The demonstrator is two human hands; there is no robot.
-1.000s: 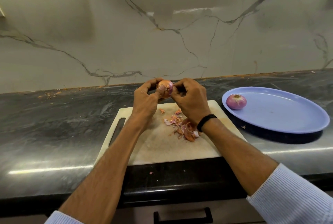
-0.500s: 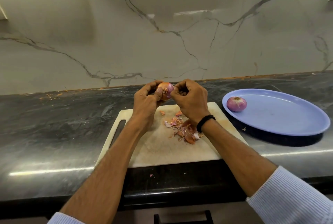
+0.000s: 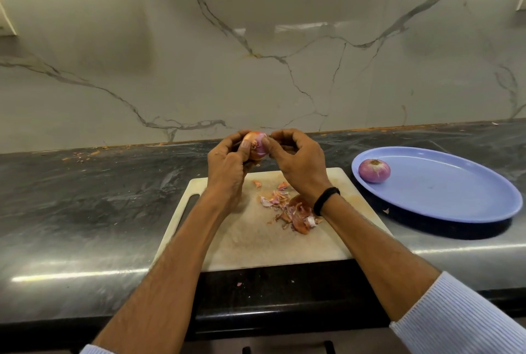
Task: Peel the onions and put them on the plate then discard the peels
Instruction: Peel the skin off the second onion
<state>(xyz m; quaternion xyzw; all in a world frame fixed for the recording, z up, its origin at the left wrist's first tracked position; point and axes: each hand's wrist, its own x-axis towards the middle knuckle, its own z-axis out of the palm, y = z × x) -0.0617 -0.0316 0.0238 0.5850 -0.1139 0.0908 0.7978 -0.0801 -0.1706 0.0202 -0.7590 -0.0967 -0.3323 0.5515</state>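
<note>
Above the far edge of the white cutting board (image 3: 256, 242), my left hand (image 3: 227, 166) grips a partly peeled red onion (image 3: 257, 147). My right hand (image 3: 299, 160) pinches at the skin on the onion's right side with thumb and fingertips. A heap of loose orange and pink peels (image 3: 293, 208) lies on the board under my right wrist. One peeled purple onion (image 3: 373, 170) sits at the left end of the blue oval plate (image 3: 455, 197).
The board and plate sit on a dark stone counter (image 3: 85, 211) against a marble wall (image 3: 256, 55). A few peel scraps lie on the counter's front edge (image 3: 239, 284) and beside the plate. A drawer handle shows below the counter.
Both hands and the onion stay above the board's far edge; the onion has turned a little in my fingers. The view has tilted up slightly.
</note>
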